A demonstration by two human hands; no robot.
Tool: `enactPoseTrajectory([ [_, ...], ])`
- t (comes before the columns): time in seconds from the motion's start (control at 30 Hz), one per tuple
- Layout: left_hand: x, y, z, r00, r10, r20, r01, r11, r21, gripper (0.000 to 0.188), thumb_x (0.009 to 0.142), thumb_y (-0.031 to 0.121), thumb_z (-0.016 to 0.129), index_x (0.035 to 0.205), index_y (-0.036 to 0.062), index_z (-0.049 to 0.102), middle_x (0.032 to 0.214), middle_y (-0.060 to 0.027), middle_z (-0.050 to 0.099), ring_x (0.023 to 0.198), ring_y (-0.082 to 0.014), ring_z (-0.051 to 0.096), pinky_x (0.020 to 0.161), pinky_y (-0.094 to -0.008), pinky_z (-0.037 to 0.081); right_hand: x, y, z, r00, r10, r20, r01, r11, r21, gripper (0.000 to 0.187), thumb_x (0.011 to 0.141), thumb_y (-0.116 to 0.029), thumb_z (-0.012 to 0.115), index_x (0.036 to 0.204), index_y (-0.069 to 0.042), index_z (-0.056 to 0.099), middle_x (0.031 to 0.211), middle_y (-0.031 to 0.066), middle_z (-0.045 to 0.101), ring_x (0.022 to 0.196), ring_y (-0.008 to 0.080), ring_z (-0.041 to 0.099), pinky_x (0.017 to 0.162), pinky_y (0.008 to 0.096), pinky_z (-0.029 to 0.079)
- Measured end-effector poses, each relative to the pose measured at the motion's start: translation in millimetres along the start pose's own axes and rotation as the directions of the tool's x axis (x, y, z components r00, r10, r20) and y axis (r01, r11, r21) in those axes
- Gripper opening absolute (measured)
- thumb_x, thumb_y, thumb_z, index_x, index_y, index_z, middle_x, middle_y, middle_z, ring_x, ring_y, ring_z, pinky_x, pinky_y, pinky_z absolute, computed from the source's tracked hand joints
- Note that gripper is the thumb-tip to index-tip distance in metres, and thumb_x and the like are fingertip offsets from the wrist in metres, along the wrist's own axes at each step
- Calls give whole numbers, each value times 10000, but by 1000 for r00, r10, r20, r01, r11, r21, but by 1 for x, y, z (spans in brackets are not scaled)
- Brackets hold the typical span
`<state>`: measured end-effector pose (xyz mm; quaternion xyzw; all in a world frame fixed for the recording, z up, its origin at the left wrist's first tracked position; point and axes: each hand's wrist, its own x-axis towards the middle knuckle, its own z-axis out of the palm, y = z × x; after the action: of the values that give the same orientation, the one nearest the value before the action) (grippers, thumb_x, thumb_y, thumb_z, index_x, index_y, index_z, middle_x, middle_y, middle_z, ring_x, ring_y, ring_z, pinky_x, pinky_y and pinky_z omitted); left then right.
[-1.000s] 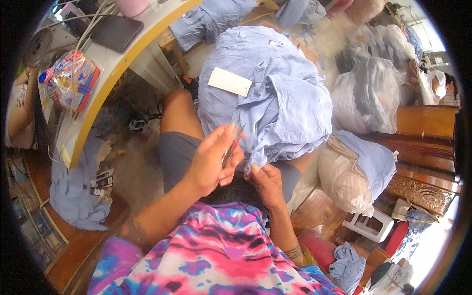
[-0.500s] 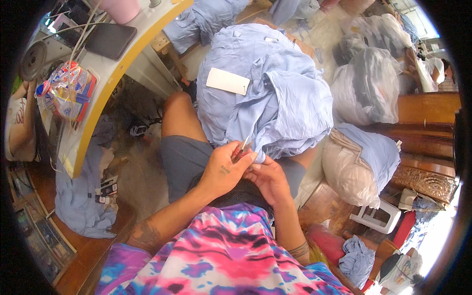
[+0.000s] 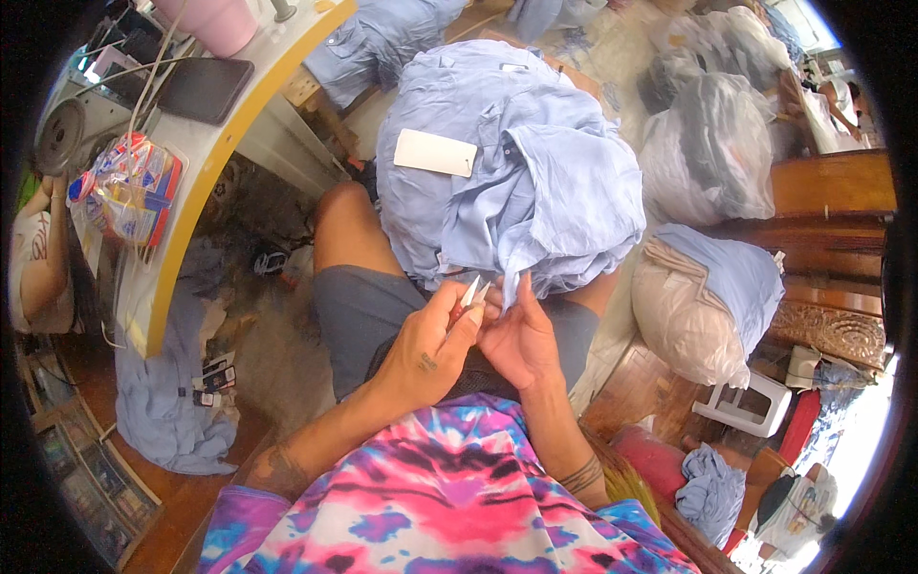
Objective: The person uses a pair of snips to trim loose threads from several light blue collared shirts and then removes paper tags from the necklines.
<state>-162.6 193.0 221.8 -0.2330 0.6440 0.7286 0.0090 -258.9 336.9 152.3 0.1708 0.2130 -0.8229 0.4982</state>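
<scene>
My left hand (image 3: 427,346) is closed round red-handled thread snips (image 3: 469,295), their pointed metal blades sticking up and parted. Beside it, my right hand (image 3: 522,342) holds a hanging corner of a light blue garment (image 3: 574,206) between thumb and fingers; part of that grip is hidden. The blades are close to this corner, and I cannot tell whether they touch it. The garment lies crumpled on a big rounded heap of the same blue cloth (image 3: 411,210) in front of my lap. A blank-looking white tag (image 3: 435,153) rests on the heap's left side.
At left stands a white table with a yellow edge (image 3: 225,143), bearing a dark phone-like slab (image 3: 206,91) and a colourful packet (image 3: 134,191). Another person's arm (image 3: 43,277) shows beyond. To the right are stuffed plastic bags (image 3: 712,143), a cloth-topped bundle (image 3: 684,306) and a white stool (image 3: 741,409).
The snips have come upright, their blades now showing apart. My right hand has opened out somewhat, its thumb raised along the cloth corner. The whole view has shifted slightly.
</scene>
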Motion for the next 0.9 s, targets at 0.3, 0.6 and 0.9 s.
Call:
enactPoseTrajectory([
  [0.3,-2,9,3,1000,-23,2,22,990,141,209,1044,188,527,1076,-16,561,731,-141,644,667,-281,664,641,-399,497,-1,2,5,986,-83,-143,62,987,-146,243,1044,-359,628,1066,-118,604,916,9,603,817,129,564,791,356,510],
  [0.6,1,3,4,995,-98,26,93,987,132,263,1043,246,511,1016,-14,542,716,-159,631,661,-317,653,637,-430,481,-4,4,14,992,-116,-50,104,976,-193,277,1067,-325,585,1179,-74,612,1105,80,697,1034,210,665,946,398,531],
  [0.9,-1,-6,4,997,-76,29,75,997,32,220,1050,245,524,1057,31,573,681,13,546,550,-68,478,504,-267,377,-2,5,5,994,-109,-2,107,978,-180,253,1070,-309,581,1173,-80,612,1123,68,699,1045,198,665,949,386,532],
])
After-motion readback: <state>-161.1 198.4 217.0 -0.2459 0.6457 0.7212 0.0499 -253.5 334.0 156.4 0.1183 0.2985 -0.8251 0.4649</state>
